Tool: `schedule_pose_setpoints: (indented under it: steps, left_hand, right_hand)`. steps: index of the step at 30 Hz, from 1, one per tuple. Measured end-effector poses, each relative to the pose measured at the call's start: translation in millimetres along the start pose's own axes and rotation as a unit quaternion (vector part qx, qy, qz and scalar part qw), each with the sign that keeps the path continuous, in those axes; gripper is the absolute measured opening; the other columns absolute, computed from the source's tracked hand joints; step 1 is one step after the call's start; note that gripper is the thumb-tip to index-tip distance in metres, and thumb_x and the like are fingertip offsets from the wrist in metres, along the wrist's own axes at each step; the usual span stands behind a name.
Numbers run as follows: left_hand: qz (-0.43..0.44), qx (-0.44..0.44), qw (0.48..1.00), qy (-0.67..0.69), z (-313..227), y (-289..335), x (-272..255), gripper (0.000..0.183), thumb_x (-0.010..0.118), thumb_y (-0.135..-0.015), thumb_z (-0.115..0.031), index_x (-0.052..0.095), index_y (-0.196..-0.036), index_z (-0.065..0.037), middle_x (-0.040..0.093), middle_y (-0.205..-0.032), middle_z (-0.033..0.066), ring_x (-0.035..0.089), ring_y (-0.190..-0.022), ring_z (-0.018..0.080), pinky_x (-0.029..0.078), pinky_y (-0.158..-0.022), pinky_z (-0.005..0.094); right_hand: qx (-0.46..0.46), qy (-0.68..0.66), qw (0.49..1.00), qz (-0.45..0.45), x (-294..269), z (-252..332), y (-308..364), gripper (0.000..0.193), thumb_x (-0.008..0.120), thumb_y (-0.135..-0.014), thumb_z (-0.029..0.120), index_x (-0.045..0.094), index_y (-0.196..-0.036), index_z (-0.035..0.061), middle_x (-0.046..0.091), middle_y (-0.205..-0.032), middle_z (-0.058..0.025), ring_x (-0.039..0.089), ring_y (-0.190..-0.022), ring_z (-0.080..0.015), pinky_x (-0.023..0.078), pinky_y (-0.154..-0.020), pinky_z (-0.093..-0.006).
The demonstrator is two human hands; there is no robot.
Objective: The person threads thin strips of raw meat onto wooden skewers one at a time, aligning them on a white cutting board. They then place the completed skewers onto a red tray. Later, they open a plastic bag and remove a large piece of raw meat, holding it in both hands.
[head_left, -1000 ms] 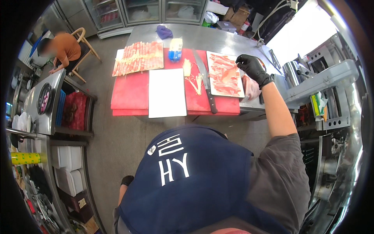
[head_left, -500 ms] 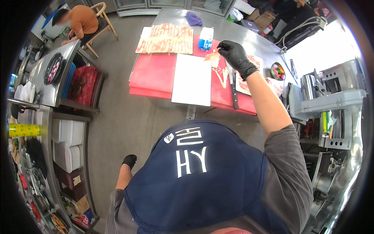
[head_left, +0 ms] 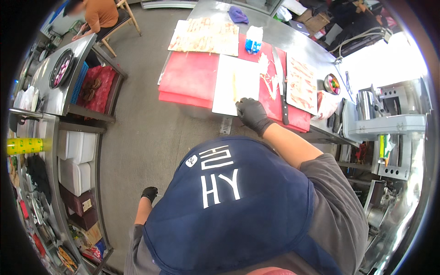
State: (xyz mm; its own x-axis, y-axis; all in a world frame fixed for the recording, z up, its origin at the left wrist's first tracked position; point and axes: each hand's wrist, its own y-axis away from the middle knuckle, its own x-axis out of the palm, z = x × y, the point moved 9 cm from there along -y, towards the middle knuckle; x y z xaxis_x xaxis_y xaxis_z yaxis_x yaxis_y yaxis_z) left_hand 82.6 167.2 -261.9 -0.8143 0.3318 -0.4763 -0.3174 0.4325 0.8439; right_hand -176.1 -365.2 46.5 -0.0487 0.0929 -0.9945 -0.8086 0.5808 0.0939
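My right hand [head_left: 253, 115], in a black glove, is at the near right corner of a white cutting board [head_left: 223, 103]. Its fingers are closed at the near end of a pale, thin strip [head_left: 234, 85] lying lengthwise on the board; their grip is hidden. To the right lie loose pale strands like enoki mushrooms [head_left: 270, 81] and a long knife [head_left: 283, 98] with a dark handle. Beyond it, sliced meat [head_left: 301, 85] covers a white board. Rows of meat rolls [head_left: 206, 34] fill another board at the far left. My gloved left hand [head_left: 150, 193] hangs away from the table, fingers curled, apparently around nothing.
Red mats [head_left: 188, 73] lie under the boards. A blue-and-white packet [head_left: 254, 40] and a purple cloth [head_left: 238, 15] stand farther back. At the right is a bowl of colourful pieces [head_left: 332, 84]. A person [head_left: 100, 16] sits by a steel side table [head_left: 85, 55].
My right hand has come down and toward me, from above the far mat to the white board. A pale strip now lies on that board. My left hand stays low.
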Motion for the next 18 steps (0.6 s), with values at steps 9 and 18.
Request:
schedule_pose_setpoints:
  steps: [9, 18]
  left_hand:
    - [-0.054, -0.044, 0.974, 0.218, -29, -2, -35, 0.02, 0.053, -0.085, -0.019, 0.068, -0.08, -0.006, 0.066, -0.077, 0.0086, 0.06, -0.068, 0.0189, 0.048, -0.067, 0.0343]
    - [-0.065, -0.127, 0.95, 0.278, -22, -8, -22, 0.02, 0.053, -0.088, -0.019, 0.069, -0.084, -0.007, 0.066, -0.078, 0.0077, 0.06, -0.069, 0.0181, 0.048, -0.068, 0.0346]
  right_hand:
    - [0.089, -0.145, 0.975, -0.14, -22, -58, 31, 0.02, 0.055, -0.085, 0.023, 0.066, -0.087, 0.0066, 0.065, -0.089, -0.0173, 0.063, -0.087, -0.0339, 0.05, -0.078, -0.0445]
    - [0.369, -0.039, 0.928, 0.047, 19, -200, 24, 0.037, 0.063, -0.083, 0.038, 0.069, -0.098, 0.0051, 0.069, -0.097, -0.0194, 0.067, -0.094, -0.0355, 0.053, -0.081, -0.0442]
